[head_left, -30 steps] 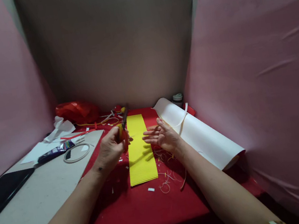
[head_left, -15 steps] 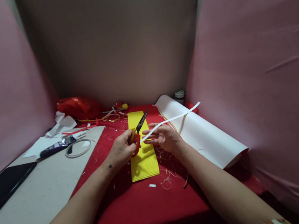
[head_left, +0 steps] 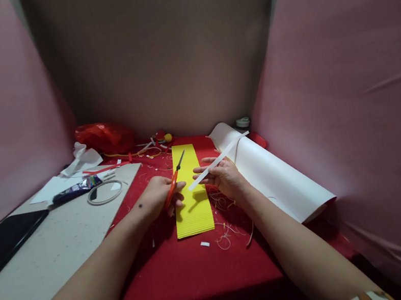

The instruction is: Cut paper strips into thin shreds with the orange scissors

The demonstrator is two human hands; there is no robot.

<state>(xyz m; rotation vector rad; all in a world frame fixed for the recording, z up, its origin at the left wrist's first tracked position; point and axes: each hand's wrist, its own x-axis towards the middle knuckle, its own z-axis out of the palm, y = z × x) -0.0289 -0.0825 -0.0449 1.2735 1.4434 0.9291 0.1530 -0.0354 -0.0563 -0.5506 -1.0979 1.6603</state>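
My left hand (head_left: 159, 194) is closed on a pair of scissors (head_left: 171, 188) with red-orange handles, their dark blades together and pointing away from me. A narrow white paper strip (head_left: 222, 157) is pinched in my right hand (head_left: 221, 177), its other fingers stretched out beneath it. The strip slants up to the right, and its near end hangs free close to the scissors. Below both hands a ridged yellow sheet (head_left: 194, 218), long and narrow, lies on the red cloth (head_left: 192, 280).
To the right lies a rolled white sheet (head_left: 269, 169). On the left, a grey board (head_left: 67, 256) carries a black flat object (head_left: 8, 246), a dark tube (head_left: 75, 189) and a coiled cord (head_left: 105, 193). A red plastic bag (head_left: 105, 137) sits at the back. Thread scraps (head_left: 225, 236) litter the cloth.
The scissors have turned in my left hand, showing edge-on, and moved slightly left of the strip. The white strip has turned straighter and steeper in my right hand.
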